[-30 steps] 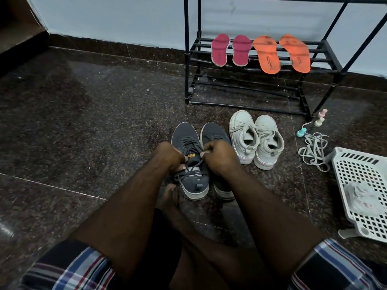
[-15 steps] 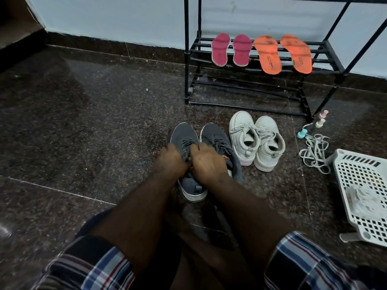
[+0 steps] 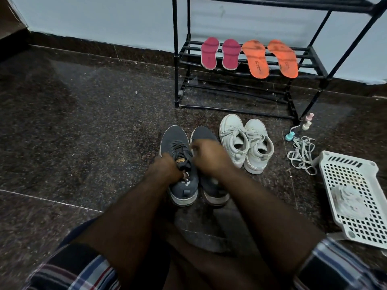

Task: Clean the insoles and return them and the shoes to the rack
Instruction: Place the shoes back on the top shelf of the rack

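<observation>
Grey shoes (image 3: 182, 164) now side by side, right hand (image 3: 209, 155) lifted.

You're working in dim, cool indoor light; the pale wall (image 3: 104, 19) is the brightest area. The polished dark floor (image 3: 83, 126) shows soft, hazy reflections rather than sharp glare. Your right hand (image 3: 209, 158) is smeared by motion blur, the left hand (image 3: 167, 170) less so. Straight lines bow near the edges, and shadow under your arms probably hides detail.
</observation>
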{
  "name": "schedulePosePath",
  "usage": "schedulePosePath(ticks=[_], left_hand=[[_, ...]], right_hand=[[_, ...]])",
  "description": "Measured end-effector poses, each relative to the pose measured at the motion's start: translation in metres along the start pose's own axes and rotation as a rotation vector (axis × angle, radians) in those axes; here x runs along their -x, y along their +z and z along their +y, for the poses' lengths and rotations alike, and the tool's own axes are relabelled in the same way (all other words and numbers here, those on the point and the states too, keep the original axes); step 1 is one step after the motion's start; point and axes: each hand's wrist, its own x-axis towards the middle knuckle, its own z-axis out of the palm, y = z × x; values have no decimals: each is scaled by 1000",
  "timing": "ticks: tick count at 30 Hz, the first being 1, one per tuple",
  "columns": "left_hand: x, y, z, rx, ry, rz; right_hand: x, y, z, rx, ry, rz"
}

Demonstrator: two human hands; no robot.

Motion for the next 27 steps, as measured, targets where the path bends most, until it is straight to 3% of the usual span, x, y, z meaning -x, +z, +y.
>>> schedulePosePath(ticks=[3, 5, 11, 15, 17, 22, 27], left_hand=[[2, -10, 16, -66, 25, -30], [2, -18, 29, -3, 68, 17], [1, -18, 50, 2, 195, 67], [-24, 9, 43, -51, 272, 47], [-30, 12, 44, 11, 267, 23], [1, -14, 57, 168, 300, 172], [17, -12, 63, 150, 365, 122]], right_hand=[[2, -35, 50, -141, 293, 183], [5, -41, 68, -177, 322, 164], [-30, -20, 56, -220, 165, 57], [-60, -15, 46, 173, -65, -262], [-67, -22, 49, 292, -78, -324], [-52, -52, 55, 170, -67, -187], [-13, -52, 62, -161, 91, -71]])
